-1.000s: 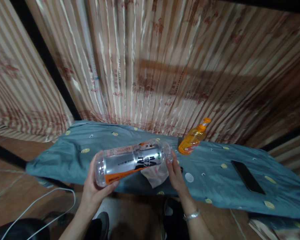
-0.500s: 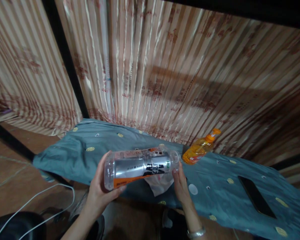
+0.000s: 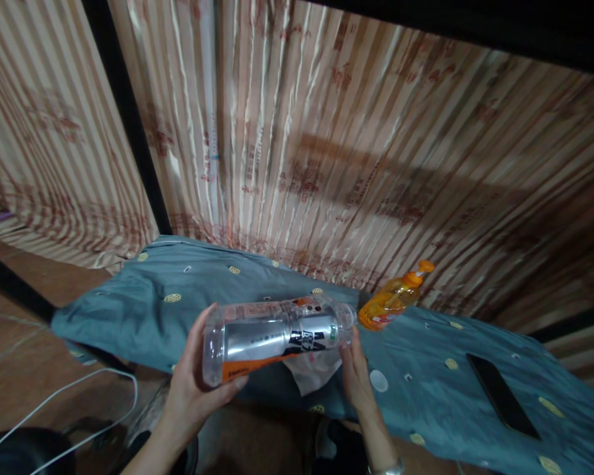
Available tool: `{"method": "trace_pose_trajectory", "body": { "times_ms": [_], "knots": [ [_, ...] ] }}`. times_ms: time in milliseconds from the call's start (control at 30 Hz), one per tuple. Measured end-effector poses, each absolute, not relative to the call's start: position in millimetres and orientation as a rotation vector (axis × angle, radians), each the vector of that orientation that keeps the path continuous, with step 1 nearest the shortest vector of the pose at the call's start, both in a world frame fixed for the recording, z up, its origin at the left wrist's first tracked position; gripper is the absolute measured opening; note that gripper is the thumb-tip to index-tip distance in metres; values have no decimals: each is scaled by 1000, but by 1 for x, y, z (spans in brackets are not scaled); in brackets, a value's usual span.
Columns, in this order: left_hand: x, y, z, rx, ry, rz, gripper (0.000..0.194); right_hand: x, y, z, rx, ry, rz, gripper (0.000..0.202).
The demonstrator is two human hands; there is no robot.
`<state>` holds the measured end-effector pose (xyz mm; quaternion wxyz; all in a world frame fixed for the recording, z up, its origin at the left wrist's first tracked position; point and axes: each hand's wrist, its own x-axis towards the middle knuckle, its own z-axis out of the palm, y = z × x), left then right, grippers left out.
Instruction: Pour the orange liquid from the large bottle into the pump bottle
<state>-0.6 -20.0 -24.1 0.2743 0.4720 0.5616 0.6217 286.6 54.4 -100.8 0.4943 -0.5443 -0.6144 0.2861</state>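
A clear plastic bottle (image 3: 277, 340) with a silver, black and orange label lies sideways in the air between my hands. My left hand (image 3: 191, 379) is wrapped around its base, thumb along the lower side. At the neck end, my right hand (image 3: 355, 369) grips with its fingers, partly hidden behind the bottle. No cap shows on the neck. Below and behind the bottle, a crumpled white tissue (image 3: 314, 373) rests on the bed. A white disc (image 3: 378, 380) lies just right of my right hand. Farther back stands an orange pump bottle (image 3: 391, 298), leaning in view.
Blue-green bedding (image 3: 202, 284) with a yellow pattern covers the narrow bed. A black phone (image 3: 503, 396) lies at the right. Striped curtains (image 3: 277, 132) hang behind, and a black post (image 3: 129, 119) rises at the left. A white cable (image 3: 79, 382) loops at lower left.
The view has shifted slightly, and the bottle's neck end now sits a little lower. Both hands keep their hold on the bottle.
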Motion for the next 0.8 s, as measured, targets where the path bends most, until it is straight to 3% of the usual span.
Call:
{"method": "trace_pose_trajectory", "body": {
  "times_ms": [800],
  "knots": [
    [-4,-19,-27,1299,1512,1642,105,287,54,-100,-1300,-1493,703,74]
  ]
}}
